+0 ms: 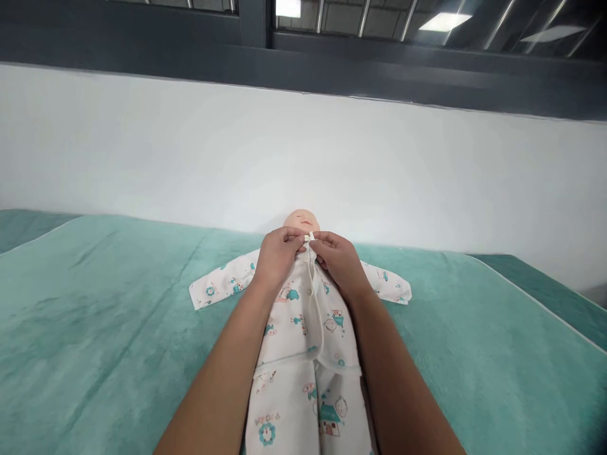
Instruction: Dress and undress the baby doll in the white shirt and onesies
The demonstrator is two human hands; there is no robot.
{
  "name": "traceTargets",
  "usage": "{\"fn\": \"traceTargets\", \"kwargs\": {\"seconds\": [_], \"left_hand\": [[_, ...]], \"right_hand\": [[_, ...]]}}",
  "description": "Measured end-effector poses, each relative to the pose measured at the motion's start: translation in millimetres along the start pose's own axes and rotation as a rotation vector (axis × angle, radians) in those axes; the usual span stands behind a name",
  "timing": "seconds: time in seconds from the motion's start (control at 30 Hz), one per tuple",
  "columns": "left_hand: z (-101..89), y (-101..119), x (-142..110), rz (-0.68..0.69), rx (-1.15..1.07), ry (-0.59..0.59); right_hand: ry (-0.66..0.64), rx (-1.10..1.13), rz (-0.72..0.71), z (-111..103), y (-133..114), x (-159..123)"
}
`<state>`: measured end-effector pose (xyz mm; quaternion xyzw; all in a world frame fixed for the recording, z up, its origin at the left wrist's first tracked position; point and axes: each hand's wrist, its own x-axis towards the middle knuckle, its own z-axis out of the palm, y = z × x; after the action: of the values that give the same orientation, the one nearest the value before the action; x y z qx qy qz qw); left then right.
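Observation:
A baby doll lies on its back on a teal blanket, head towards the wall. It wears a white printed top with buttons down the front and matching trousers. My left hand and my right hand meet at the doll's neck. Both hands pinch the collar edges of the top around a small white button. The empty sleeves lie spread out to either side.
A white wall rises just behind the doll's head, with a dark window frame above it. The blanket's edge runs diagonally at the right, with darker teal beyond it.

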<state>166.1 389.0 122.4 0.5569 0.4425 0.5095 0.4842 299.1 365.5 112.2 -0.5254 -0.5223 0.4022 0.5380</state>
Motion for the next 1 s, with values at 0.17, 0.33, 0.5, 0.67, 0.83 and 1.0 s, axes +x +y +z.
{"fn": "traceTargets", "kwargs": {"seconds": [0.17, 0.33, 0.5, 0.67, 0.83, 1.0], "left_hand": [[1.8, 2.1, -1.9, -0.071, -0.145, 0.021], [2.2, 0.0, -0.1, -0.035, -0.102, 0.014], [2.7, -1.3, 0.4, -0.038, -0.099, 0.008], [3.0, 1.1, -1.1, -0.086, -0.181, 0.003], [2.0, -0.8, 0.0, -0.081, -0.178, -0.007], [0.9, -6.7, 1.5, -0.062, -0.179, -0.029]], "right_hand": [[0.027, -0.08, -0.045, -0.2, 1.2, 2.1], [0.134, -0.177, -0.016, 1.5, -0.1, 0.4], [0.255, -0.255, -0.07, 4.9, -2.3, -2.6], [0.262, -0.188, -0.092, 6.0, -3.1, -5.9], [0.248, -0.134, -0.077, 3.6, -0.9, -5.5], [0.255, -0.138, -0.077, 2.1, 2.4, -3.8]]}}
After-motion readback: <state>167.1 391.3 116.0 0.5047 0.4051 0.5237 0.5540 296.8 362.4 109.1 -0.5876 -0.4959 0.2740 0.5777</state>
